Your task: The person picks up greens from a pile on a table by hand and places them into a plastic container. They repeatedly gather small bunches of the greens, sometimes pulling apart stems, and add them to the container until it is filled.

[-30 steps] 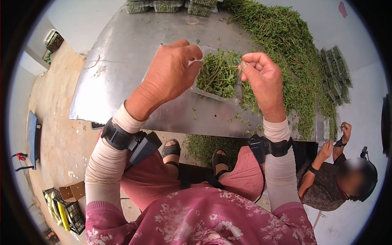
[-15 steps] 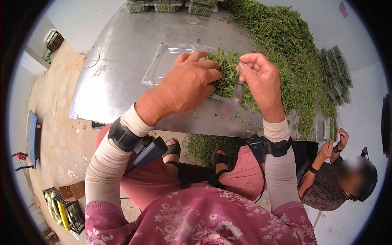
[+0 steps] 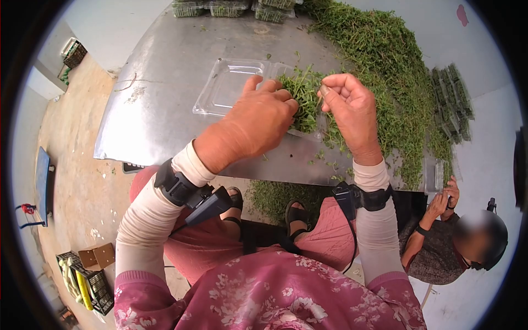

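My left hand lies over leafy greens piled in one half of a clear plastic clamshell box. Its fingers are bent and slightly apart, with the fingertips against the leaves. The box's other half lies open and bare on the left. Just right of the box, my right hand pinches a thin green sprig between thumb and forefinger, its other fingers curled in. The near side of the box is partly hidden by my left hand.
A long heap of greens covers the right of the metal table. Filled boxes stand at the back; more stacked boxes are at right. A co-worker sits at the lower right, hands near a box.
My left hand has drawn slightly right and toward me, its fingers more bent over the greens. My right hand stays almost still with the sprig. The co-worker's hands have shifted slightly.
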A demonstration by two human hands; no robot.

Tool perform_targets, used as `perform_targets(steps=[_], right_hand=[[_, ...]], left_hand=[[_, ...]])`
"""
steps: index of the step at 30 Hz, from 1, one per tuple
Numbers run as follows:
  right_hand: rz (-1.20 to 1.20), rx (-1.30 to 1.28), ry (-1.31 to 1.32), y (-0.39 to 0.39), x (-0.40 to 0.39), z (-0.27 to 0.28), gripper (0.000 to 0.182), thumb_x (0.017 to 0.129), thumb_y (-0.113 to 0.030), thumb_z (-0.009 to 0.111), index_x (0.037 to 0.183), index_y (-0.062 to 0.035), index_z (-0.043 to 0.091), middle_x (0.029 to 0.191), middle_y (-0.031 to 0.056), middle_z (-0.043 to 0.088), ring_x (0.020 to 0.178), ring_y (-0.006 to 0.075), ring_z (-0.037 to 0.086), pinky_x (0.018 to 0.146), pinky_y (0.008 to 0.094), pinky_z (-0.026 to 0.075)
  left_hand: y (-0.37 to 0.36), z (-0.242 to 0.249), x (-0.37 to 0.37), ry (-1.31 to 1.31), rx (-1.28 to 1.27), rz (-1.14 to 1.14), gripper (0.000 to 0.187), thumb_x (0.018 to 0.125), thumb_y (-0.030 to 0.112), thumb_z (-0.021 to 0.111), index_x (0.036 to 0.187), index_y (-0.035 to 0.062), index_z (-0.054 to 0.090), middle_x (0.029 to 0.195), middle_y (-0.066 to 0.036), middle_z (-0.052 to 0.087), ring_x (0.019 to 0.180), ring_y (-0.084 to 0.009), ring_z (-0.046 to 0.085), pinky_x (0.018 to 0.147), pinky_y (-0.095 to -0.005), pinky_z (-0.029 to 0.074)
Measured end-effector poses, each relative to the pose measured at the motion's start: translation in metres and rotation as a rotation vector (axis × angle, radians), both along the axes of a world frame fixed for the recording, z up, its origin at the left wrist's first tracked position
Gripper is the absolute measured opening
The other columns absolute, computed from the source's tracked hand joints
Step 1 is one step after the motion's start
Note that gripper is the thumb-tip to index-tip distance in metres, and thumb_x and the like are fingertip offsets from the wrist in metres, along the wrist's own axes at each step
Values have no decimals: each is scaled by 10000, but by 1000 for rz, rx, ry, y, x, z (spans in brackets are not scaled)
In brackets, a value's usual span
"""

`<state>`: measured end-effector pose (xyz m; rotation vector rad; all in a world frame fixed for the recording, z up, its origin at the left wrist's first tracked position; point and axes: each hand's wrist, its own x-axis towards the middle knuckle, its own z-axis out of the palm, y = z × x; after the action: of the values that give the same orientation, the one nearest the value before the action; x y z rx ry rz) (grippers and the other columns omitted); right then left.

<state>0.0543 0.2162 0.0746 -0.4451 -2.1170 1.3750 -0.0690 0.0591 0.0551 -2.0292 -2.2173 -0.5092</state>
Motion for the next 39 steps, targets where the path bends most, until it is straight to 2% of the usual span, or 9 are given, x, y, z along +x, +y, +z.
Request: perform_targets(steps=[15, 21, 24, 29, 36, 39], right_hand=[[80, -204, 34, -1, 3, 2, 139, 932, -74, 617, 1027, 27, 615, 849, 64, 684, 660, 71, 608, 602, 196, 468], [231, -521, 145, 1, 6, 3, 158, 929, -100, 629, 1040, 12, 615, 882, 64, 685, 694, 74, 609, 640, 211, 467], [216, -490, 114, -1, 6, 4, 166, 934, -112, 628, 1046, 8, 613, 896, 61, 679, 707, 77, 606, 654, 214, 465], [119, -259, -8, -4, -1, -2, 152, 935, -91, 619, 1041, 19, 612, 876, 46, 665, 704, 77, 604, 654, 220, 485], [58, -90, -4, -1, 1, -1, 136, 920, -51, 625, 1020, 42, 618, 841, 29, 656, 716, 75, 617, 651, 224, 506], [41, -105, -10, 4, 2, 1, 127, 919, -39, 619, 1016, 43, 619, 837, 30, 655, 706, 74, 616, 653, 219, 506]], left_hand=[[-7, -6, -4, -87, 138, -29, 265, 832, 97, 656, 1088, 33, 635, 1129, -102, 629, 1112, -282, 564, 1047, -469, 354], [-8, -5, -7, -78, 152, -20, 257, 816, 74, 664, 1069, 35, 640, 1093, -102, 636, 1072, -291, 578, 1043, -460, 368], [-7, -6, -8, -75, 178, -6, 250, 807, 58, 659, 1055, 37, 640, 1054, -104, 638, 1037, -297, 587, 1033, -446, 378], [-5, -6, -9, -85, 200, 11, 243, 794, 39, 650, 1037, 36, 635, 1002, -116, 630, 990, -306, 590, 1006, -428, 396], [-4, -7, -7, -92, 228, -4, 237, 817, 53, 650, 1051, 27, 628, 1028, -121, 634, 1007, -307, 585, 989, -427, 402], [-2, -6, -5, -99, 210, -8, 240, 823, 60, 652, 1059, 24, 625, 1059, -124, 632, 1025, -305, 580, 990, -427, 403]])
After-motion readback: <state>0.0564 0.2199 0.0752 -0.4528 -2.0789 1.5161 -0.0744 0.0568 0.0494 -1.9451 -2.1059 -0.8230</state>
